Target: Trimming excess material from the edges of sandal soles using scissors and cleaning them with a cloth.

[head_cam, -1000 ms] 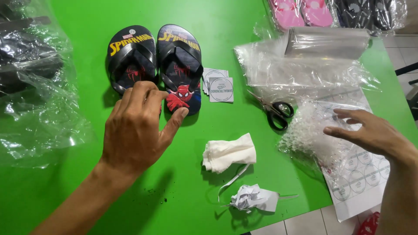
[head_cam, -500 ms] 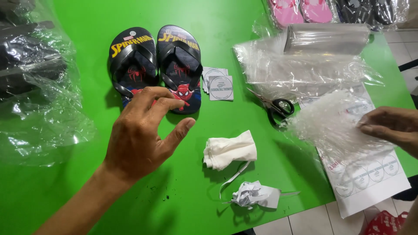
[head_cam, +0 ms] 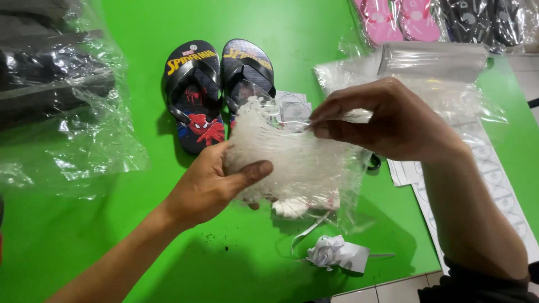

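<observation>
Head view: hands (head_cam: pixel 314 157) hold plastic bag (head_cam: pixel 292 157) lengthwise left-right.

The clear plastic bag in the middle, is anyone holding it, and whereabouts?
Yes. The left hand grips the clear plastic bag at its lower left, while the right hand pinches its upper right edge.

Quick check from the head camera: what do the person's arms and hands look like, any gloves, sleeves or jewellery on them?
Both hands are bare: no gloves, rings or watch on the left hand or the right hand. The left forearm is uncovered as far as the view shows. A dark sleeve shows at the right elbow by the frame's lower edge.
</observation>
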